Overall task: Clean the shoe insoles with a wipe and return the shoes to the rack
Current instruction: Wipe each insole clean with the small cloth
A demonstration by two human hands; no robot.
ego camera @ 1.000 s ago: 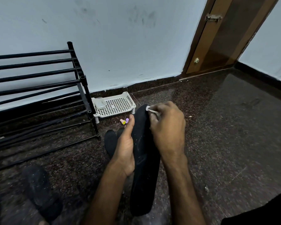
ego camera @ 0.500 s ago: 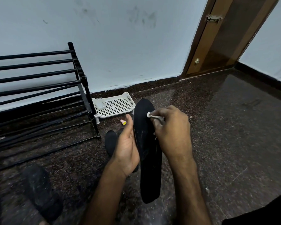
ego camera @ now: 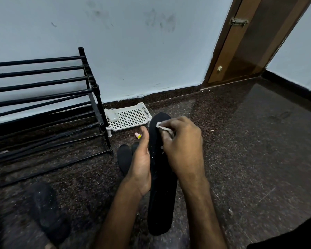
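Observation:
A long black insole stands nearly upright in front of me, held along its left edge by my left hand. My right hand pinches a small white wipe and presses it against the insole's upper end. White flecks of wipe stick to the insole under my fingers. Another black insole lies on the floor just behind my left hand. The black shoe rack stands at the left against the wall. A dark shoe lies on the floor at the lower left, blurred.
A white perforated plastic tray holding a small clear box sits by the wall beside the rack. A small pink and yellow object lies on the dark granite floor. A brown door stands at the back right.
My right hand with the wipe has rubbed down the insole's upper end and come back up near its tip. The insole has shifted slightly in my left hand.

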